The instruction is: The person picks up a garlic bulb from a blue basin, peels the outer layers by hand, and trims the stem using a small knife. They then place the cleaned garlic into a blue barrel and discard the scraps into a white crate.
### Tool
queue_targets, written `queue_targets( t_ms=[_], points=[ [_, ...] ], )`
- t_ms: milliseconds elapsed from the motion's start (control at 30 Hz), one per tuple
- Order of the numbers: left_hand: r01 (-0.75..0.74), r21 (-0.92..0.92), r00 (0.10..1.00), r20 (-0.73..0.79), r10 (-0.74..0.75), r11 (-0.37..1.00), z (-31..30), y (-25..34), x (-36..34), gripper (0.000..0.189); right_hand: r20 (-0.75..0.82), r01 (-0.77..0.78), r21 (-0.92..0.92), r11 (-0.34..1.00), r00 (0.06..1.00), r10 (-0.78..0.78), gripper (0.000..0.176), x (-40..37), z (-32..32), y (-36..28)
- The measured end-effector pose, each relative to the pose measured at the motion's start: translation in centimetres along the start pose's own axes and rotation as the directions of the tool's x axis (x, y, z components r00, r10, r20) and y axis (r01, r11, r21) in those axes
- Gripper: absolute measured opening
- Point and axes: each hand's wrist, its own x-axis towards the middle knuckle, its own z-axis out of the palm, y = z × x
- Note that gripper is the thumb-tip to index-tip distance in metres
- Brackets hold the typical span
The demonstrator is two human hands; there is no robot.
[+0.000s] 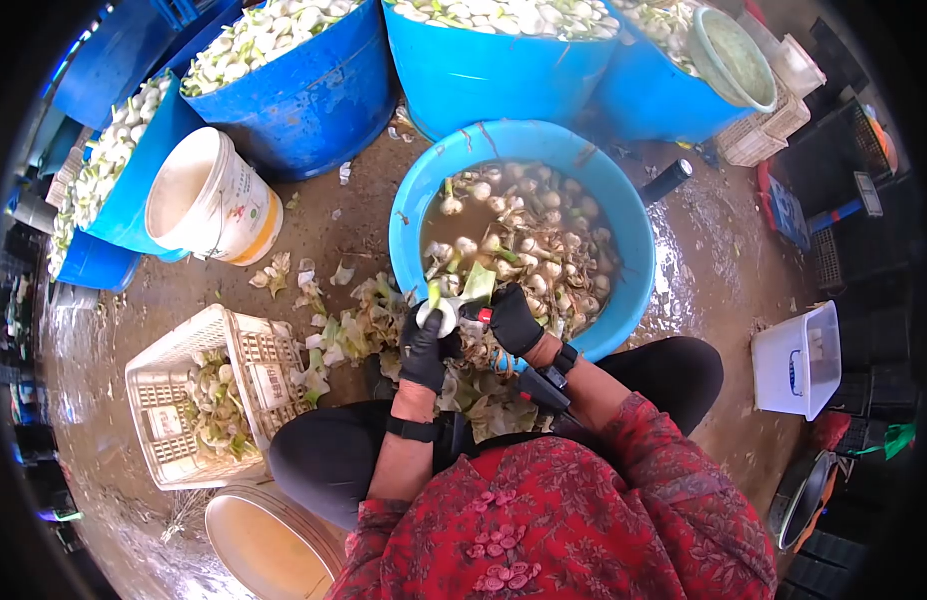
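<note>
My left hand [424,352], in a dark glove, is closed around a white garlic bulb [440,316] with a short green stem, over the near left rim of a blue basin [408,200]. Close beside it my right hand [516,318], also gloved, has its fingers closed at the lower end of a pale green strip of garlic skin [478,284]. A small red patch shows at its fingertips. Unpeeled garlic bulbs [544,268] lie in the basin's brown water. Peeled-off skins [494,400] are heaped below my hands, between my legs.
Large blue tubs [509,75] full of white garlic stand along the back. At left are a white bucket [184,190] and a plastic crate [269,375] holding garlic. A round bucket [274,535] stands near my left leg, a clear bin [796,362] at right. Skins litter the wet floor.
</note>
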Motion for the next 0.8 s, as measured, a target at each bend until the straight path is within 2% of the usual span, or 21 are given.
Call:
queue_targets(
  t_ms=[33, 67, 100, 133, 167, 200, 233, 267, 300, 333, 367, 400, 433, 467, 500, 533, 600, 667, 700, 767, 800],
  points=[
    [-0.17, 0.24, 0.983, -0.021, 0.18, 0.956, 0.2, 0.1, -0.1, 0.038, 0.0, -0.001, 0.0, 1.0, 1.0, 0.001, 0.015, 0.1, 0.1, 0.3],
    [-0.169, 0.24, 0.984, -0.021, 0.179, 0.956, 0.4, 0.2, -0.2, 0.038, -0.022, 0.133, -0.242, 0.961, 0.99, -0.143, 0.012, 0.3, 0.1, 0.5],
    [-0.177, 0.224, 0.978, -0.068, 0.196, 0.958, 0.6, 0.4, -0.5, 0.038, -0.008, 0.248, -0.47, 0.847, 0.958, -0.285, 0.01, 0.5, 0.1, 0.7],
    [-0.186, 0.21, 0.971, -0.114, 0.212, 0.96, 0.8, 0.6, -0.7, 0.041, -0.008, 0.248, -0.47, 0.847, 0.958, -0.286, 0.01, 0.7, 0.1, 0.6],
    [-0.137, 0.117, 0.986, -0.074, 0.146, 0.984, 0.6, 0.9, -1.2, 0.043, -0.08, 0.153, -0.397, 0.905, 0.976, -0.201, 0.011, 1.0, 0.1, 0.5],
    [-0.137, 0.118, 0.987, -0.073, 0.146, 0.984, 0.6, 0.9, -1.3, 0.043, -0.145, 0.058, -0.314, 0.948, 0.984, -0.108, 0.011, 1.1, 0.2, 0.3],
    [-0.17, 0.034, 0.985, -0.024, 0.171, 0.985, 0.7, 0.8, -1.3, 0.045, -0.208, -0.113, -0.156, 0.981, 0.975, 0.08, 0.009, 1.4, 0.3, 1.0],
    [-0.201, -0.052, 0.979, 0.024, 0.202, 0.978, 0.6, 0.9, -1.2, 0.048, -0.209, -0.109, -0.156, 0.982, 0.975, 0.075, 0.009, 1.5, 0.3, 1.6],
    [-0.219, -0.02, 0.975, 0.028, 0.22, 0.975, 0.2, 0.7, -0.9, 0.051, 0.201, 0.161, -0.363, 0.918, 0.975, -0.091, 0.011, 1.5, 0.5, 2.3],
    [-0.219, -0.02, 0.975, 0.027, 0.22, 0.975, 0.3, 0.9, -0.9, 0.051, 0.598, 0.466, -0.425, 0.776, 0.788, -0.146, 0.014, 1.2, 0.7, 2.3],
    [-0.232, 0.011, 0.973, -0.006, 0.232, 0.973, 0.3, 1.1, -1.1, 0.051, 0.535, 0.201, -0.288, 0.936, 0.845, -0.017, 0.025, 0.4, 1.2, 1.9],
    [-0.246, 0.04, 0.968, -0.038, 0.247, 0.969, 0.4, 1.3, -1.2, 0.051, 0.538, 0.2, -0.289, 0.936, 0.843, -0.014, 0.025, 0.3, 1.4, 2.3],
    [-0.204, 0.054, 0.976, -0.072, 0.208, 0.977, 0.2, 1.8, -1.4, 0.053, 0.336, 0.043, 0.031, 0.999, 0.94, -0.051, 0.029, 0.4, 1.6, 2.7],
    [-0.207, 0.053, 0.975, -0.076, 0.21, 0.977, -0.2, 1.5, -1.1, 0.053, 0.119, -0.043, 0.377, 0.925, 0.993, -0.002, 0.034, 0.6, 1.8, 3.0],
    [-0.317, 0.271, 0.928, -0.111, 0.356, 0.909, -0.6, 1.0, -0.6, 0.054, 0.068, 0.024, 0.401, 0.916, 0.996, -0.056, 0.035, 0.8, 1.4, 3.4],
    [-0.392, 0.477, 0.862, -0.109, 0.496, 0.787, -0.8, 0.6, -0.3, 0.054, 0.069, 0.022, 0.402, 0.915, 0.996, -0.054, 0.035, 0.6, 1.3, 1.9],
    [-0.396, 0.461, 0.855, -0.13, 0.502, 0.794, -0.6, 0.3, -0.2, 0.052, 0.059, 0.182, 0.138, 0.974, 0.98, -0.191, 0.035, 0.3, 1.1, -1.5],
    [-0.36, 0.801, 0.79, -0.011, 0.613, 0.478, -0.9, 0.0, 0.2, 0.055, 0.015, 0.205, 0.135, 0.969, 0.978, -0.209, 0.03, 0.2, 1.9, -0.7],
    [-0.318, 0.774, 0.821, -0.064, 0.567, 0.548, -0.9, -0.3, 0.3, 0.057, -0.028, 0.241, 0.078, 0.967, 0.971, -0.239, 0.027, 0.2, 2.1, -0.2],
    [-0.3, 0.784, 0.833, -0.062, 0.549, 0.544, -0.5, 0.2, -0.1, 0.056, -0.131, 0.341, -0.058, 0.938, 0.929, -0.346, 0.016, 0.4, 2.7, -0.3],
    [-0.281, 0.794, 0.847, -0.059, 0.528, 0.539, -0.4, 0.3, -0.3, 0.055, -0.13, 0.34, -0.057, 0.939, 0.93, -0.345, 0.016, 0.4, 2.6, -0.4]
  ],
)
